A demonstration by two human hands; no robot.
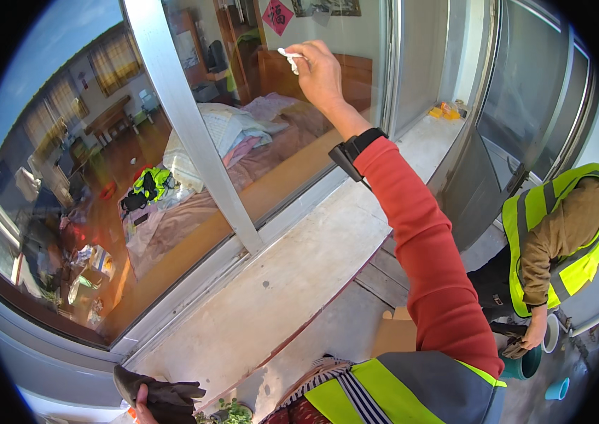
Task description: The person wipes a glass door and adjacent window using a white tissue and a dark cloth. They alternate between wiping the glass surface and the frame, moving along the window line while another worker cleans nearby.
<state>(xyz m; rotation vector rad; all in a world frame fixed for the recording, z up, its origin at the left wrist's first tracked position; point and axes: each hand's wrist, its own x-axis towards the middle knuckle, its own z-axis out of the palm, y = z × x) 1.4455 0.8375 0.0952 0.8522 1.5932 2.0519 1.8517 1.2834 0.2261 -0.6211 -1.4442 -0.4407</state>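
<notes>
My right hand (320, 71), at the end of a red sleeve with a black wrist device, pinches a crumpled white tissue or cloth (291, 57) between thumb and fingers. It is raised in front of the sliding window's glass pane (326, 124); whether the white piece touches the glass I cannot tell. Low on the left, my left hand (143, 405) grips a dark grey-brown cloth (169, 398) above the near end of the window ledge; only part of this hand shows. Between the two panes runs a metal window frame (193, 122).
Through the glass a bed with rumpled bedding (225, 132) shows. A pale ledge (278, 270) runs below the window, with small yellow items (444, 111) at its far end. At right, a co-worker in a yellow vest (559, 233) bends over a green bucket (525, 365). A potted plant (233, 411) stands low.
</notes>
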